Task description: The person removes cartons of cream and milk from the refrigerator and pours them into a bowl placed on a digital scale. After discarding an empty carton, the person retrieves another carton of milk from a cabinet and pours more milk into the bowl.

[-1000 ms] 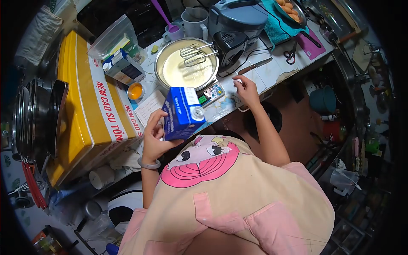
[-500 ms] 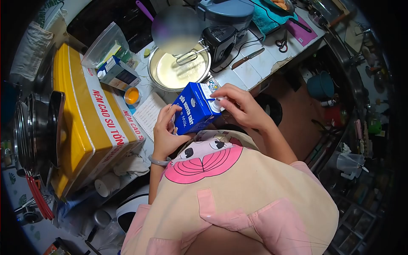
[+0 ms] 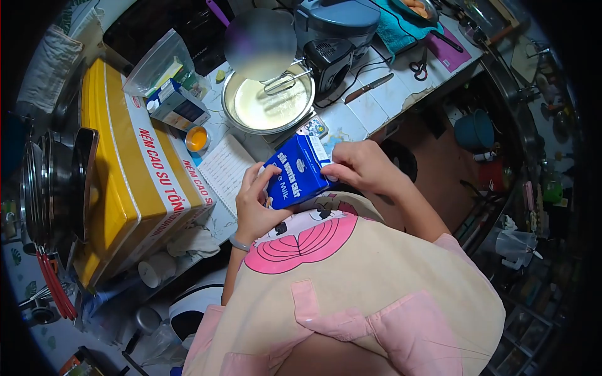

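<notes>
A blue milk carton (image 3: 293, 172) is tilted on its side just in front of my apron. My left hand (image 3: 256, 203) grips the carton's bottom end, fingers on the upper face and thumb beneath. At the other end, my right hand (image 3: 364, 168) is closed over the carton's cap, with thumb and curled fingers pinching it; the cap is mostly hidden. Beyond the carton stands a metal bowl (image 3: 230, 116) of pale yellow batter. Beaters of a black hand mixer (image 3: 331, 62) reach over the bowl.
A handwritten notebook (image 3: 227, 166), an orange-filled cup (image 3: 197, 139) and another carton (image 3: 177, 108) stand left of the bowl. A big yellow box (image 3: 119, 188) fills the left side. To the right lie a knife (image 3: 369, 88) and scissors (image 3: 419, 66) near the counter edge.
My right hand has turned and curled its fingers tighter around the cap. The carton has shifted slightly downward and right in view, with my left hand still on it.
</notes>
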Demonstrator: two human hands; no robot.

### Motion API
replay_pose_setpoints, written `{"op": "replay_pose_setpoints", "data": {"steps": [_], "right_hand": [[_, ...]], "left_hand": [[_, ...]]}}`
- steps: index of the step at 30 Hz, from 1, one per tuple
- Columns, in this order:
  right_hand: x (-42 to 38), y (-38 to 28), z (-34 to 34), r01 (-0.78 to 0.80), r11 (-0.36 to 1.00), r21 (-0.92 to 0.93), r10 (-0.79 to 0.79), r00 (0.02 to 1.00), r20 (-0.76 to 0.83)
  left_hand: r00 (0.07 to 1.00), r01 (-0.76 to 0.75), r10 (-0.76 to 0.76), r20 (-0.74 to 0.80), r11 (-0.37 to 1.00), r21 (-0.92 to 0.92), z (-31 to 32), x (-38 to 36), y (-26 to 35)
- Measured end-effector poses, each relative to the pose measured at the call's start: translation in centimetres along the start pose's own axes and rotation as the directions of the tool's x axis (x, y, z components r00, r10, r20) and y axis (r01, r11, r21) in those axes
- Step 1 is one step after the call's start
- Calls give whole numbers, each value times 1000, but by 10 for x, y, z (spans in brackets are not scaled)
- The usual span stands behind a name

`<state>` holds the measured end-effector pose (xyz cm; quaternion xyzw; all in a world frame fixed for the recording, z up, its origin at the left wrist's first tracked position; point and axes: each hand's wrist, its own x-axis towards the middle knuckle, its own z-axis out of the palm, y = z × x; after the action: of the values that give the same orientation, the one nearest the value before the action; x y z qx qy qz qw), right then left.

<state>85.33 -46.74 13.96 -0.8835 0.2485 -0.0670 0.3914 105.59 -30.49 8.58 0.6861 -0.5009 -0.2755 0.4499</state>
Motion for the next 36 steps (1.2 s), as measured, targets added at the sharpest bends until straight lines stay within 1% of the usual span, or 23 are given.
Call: {"op": "replay_pose_setpoints", "data": {"steps": [3,4,7,8,9,10,11,12,15,16,19,20,21,23,24,25,27,28,31,32,34,35,36], "right_hand": [[-7,5,17,-36,949,-313,43,999,16],[-6,4,19,-34,949,-313,41,999,15],[-6,-1,23,119,939,-324,-184,967,-177],[-6,-1,25,108,939,-325,-175,968,-183],[-6,-1,29,-15,969,-248,-23,989,-148],[-6,-1,33,-148,974,-174,131,986,-107],[-8,-1,36,-290,952,-100,285,957,-59],[-13,-1,38,-323,942,-95,317,945,-80],[-33,-1,45,-206,969,-140,151,933,-328],[-41,3,48,-253,958,-131,191,912,-364],[-63,18,60,-185,973,-138,102,880,-464],[-71,19,64,-225,966,-128,135,860,-492],[-77,19,68,-360,933,-15,305,810,-501],[-89,20,75,-578,786,218,606,654,-453],[-94,26,80,-591,772,234,623,629,-465],[-97,35,85,-632,685,362,724,536,-435],[-108,48,91,-653,472,592,881,345,-323],[-115,51,89,-651,460,604,888,327,-324],[-141,61,80,-634,395,665,912,354,-205],[-150,64,75,-631,390,671,915,344,-209],[-169,66,69,-592,687,423,716,449,-534],[-177,70,64,-560,788,256,565,494,-661],[-185,76,59,-563,785,256,565,484,-668]], "left_hand": [[1000,-7,5,20,995,102,0,-6,1],[1000,-9,7,19,995,104,-1,-6,1],[992,-73,82,-92,992,99,1,-7,4],[993,-78,86,-82,993,94,1,-8,5],[985,-119,140,-100,973,196,-1,-8,7],[974,-161,200,-108,942,294,-2,-8,9],[959,-204,262,-105,900,385,-2,-8,10],[959,-229,274,-74,902,366,0,-8,12],[976,-202,217,-7,918,341,8,0,15],[970,-242,241,42,916,320,13,2,15],[949,-313,294,110,914,259,28,9,12],[938,-342,313,150,909,238,33,11,12],[908,-414,378,178,874,253,39,13,12],[839,-542,495,225,792,280,52,17,13],[826,-560,505,249,786,262,59,18,14],[796,-603,534,285,740,298,66,20,14],[732,-682,584,352,634,365,81,24,18],[720,-694,590,367,629,351,88,26,22],[678,-725,571,462,624,292,110,37,37],[669,-732,577,468,620,283,118,41,40],[704,-637,471,532,749,180,134,48,41],[710,-580,420,565,804,131,145,52,43],[702,-588,429,568,799,123,158,54,44]]}}
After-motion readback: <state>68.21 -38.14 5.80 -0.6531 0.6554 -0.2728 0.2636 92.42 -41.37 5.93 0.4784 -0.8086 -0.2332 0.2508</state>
